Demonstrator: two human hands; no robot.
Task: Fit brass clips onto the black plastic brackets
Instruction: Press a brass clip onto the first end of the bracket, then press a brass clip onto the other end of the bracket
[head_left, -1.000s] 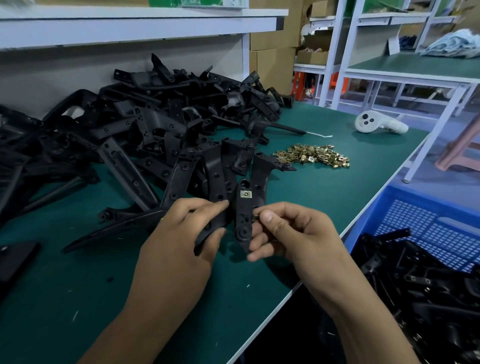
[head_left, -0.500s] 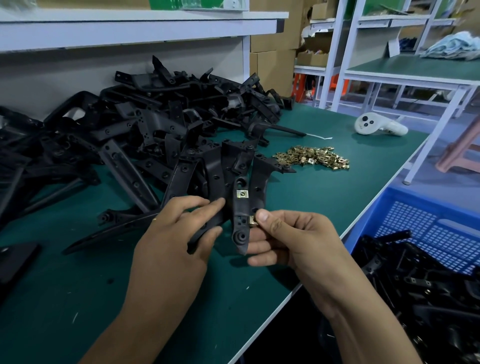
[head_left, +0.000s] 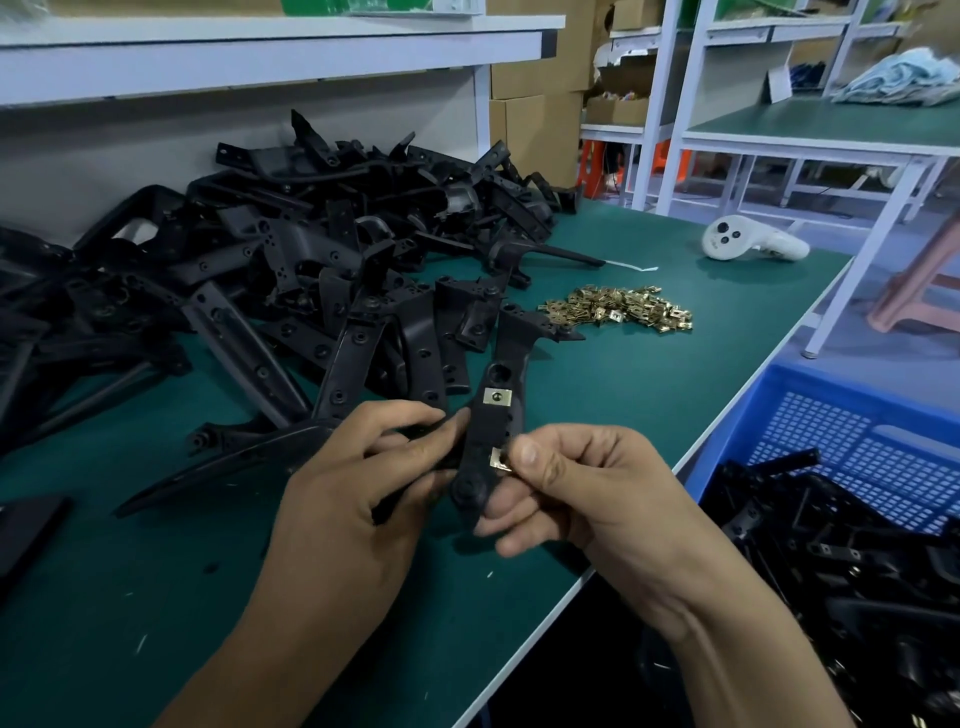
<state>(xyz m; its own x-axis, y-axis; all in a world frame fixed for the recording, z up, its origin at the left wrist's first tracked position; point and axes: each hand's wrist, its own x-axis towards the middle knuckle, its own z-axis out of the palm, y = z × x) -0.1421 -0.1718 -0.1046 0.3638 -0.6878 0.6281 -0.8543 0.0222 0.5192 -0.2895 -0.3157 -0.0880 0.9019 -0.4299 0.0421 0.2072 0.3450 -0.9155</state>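
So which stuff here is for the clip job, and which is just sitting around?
For the job:
held bracket
brass clip being pushed on
fitted clip
pile of clips
heap of brackets
blue crate

Just lying about:
white controller
cardboard boxes

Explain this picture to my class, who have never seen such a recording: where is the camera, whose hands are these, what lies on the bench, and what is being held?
There is no machine here. A person wears one camera on the head, so you look down at their own two hands.

The left hand grips a black plastic bracket. One brass clip already sits on it. The right hand pinches a second brass clip against the bracket's edge.

On the green bench lie a big heap of brackets, a small pile of loose clips and a white handheld controller. To the right, a blue crate holds more black parts.
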